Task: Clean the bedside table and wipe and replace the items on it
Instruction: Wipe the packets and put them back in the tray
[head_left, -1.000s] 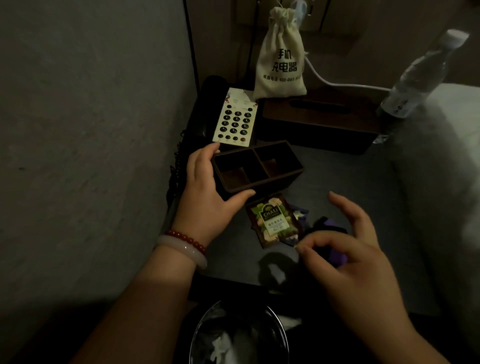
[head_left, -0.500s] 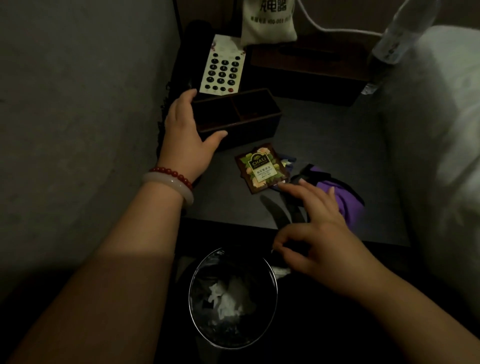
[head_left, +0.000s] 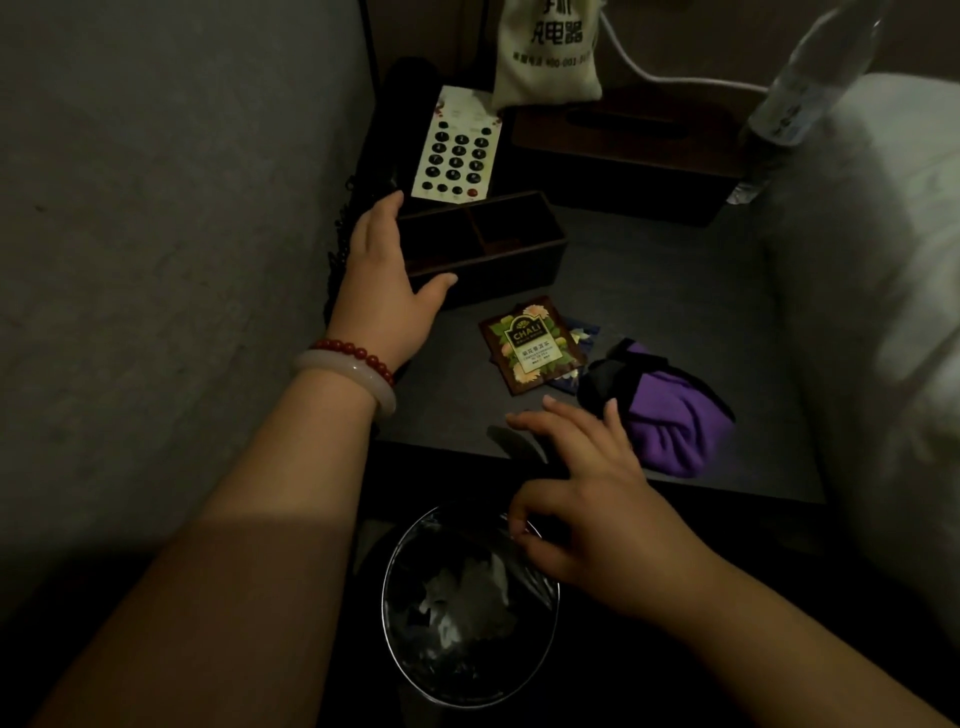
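Note:
My left hand grips the left end of a dark wooden two-compartment box on the dark bedside table, thumb on its front wall. Both compartments look empty. A brown Chali tea packet lies in front of the box, over a second bluish packet. Right of them sits a crumpled purple cloth. My right hand hovers at the table's front edge with fingers spread, fingertips near the tea packet and cloth, thumb and forefinger bent over the bin; nothing shows in it.
A telephone stands behind the box, with a cloth pouch, a dark tissue box and a water bottle at the back. A lined waste bin stands below the front edge. A wall closes the left, white bedding the right.
My right hand has drawn back from above the purple cloth to the table's front edge over the bin. The view has tilted down. My left hand stays on the box.

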